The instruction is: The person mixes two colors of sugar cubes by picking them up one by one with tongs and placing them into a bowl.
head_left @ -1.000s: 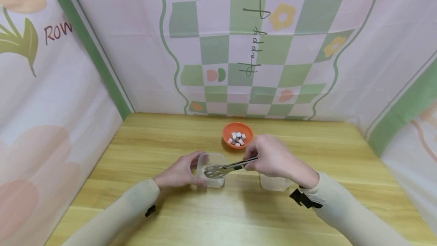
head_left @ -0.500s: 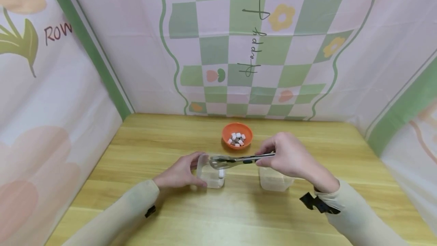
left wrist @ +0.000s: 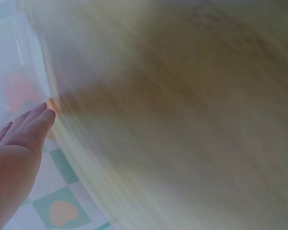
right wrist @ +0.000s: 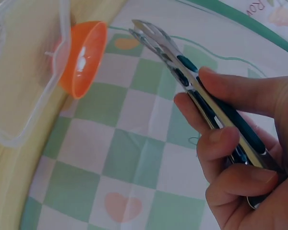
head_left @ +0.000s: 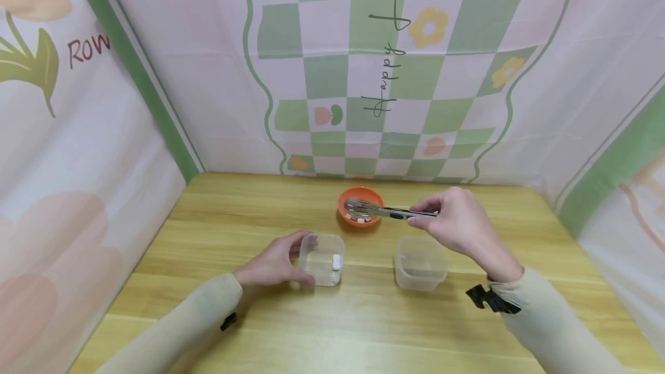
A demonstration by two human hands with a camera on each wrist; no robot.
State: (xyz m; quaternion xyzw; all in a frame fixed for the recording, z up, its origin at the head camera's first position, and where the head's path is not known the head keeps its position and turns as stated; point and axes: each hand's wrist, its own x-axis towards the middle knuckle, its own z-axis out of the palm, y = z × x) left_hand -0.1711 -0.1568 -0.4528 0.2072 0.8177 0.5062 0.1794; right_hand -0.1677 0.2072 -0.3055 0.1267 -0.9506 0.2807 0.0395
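Steel tongs (head_left: 384,210), slim and dark-handled, are pinched between the thumb and curled fingers of the right hand (head_left: 457,224), their closed tips poised over one small orange bowl (head_left: 361,205) near the middle of the counter's far edge. Seen from the right wrist, the right hand (right wrist: 240,158) wraps the tongs (right wrist: 182,62) along their length, the two shiny blades pressed together, with the smooth, round bowl (right wrist: 84,57) beyond them. Whether the tips hold anything cannot be told. Inside the bowl lie several small pale and pinkish cubes, too small to count.

Below the right hand stands one of two clear plastic tubs (head_left: 419,262), squarish with rounded corners, about midway between the counter's near and far edges. Its twin, the left tub (head_left: 322,258), sits well apart toward the left, holding a single small white cube (head_left: 336,261) against its right wall. The left hand (head_left: 274,261) rests on the counter with its fingers bent round that tub's left side; the left wrist view is blurred and shows only straightened fingertips (left wrist: 36,122) beside a translucent wall.

Both arms wear pale beige sleeves, each with a dark strap at the wrist. The counter (head_left: 234,212) is light, yellowish wood with a lengthwise grain. Fabric in pink-and-green checks with flowers and script lettering hangs behind and to both sides.
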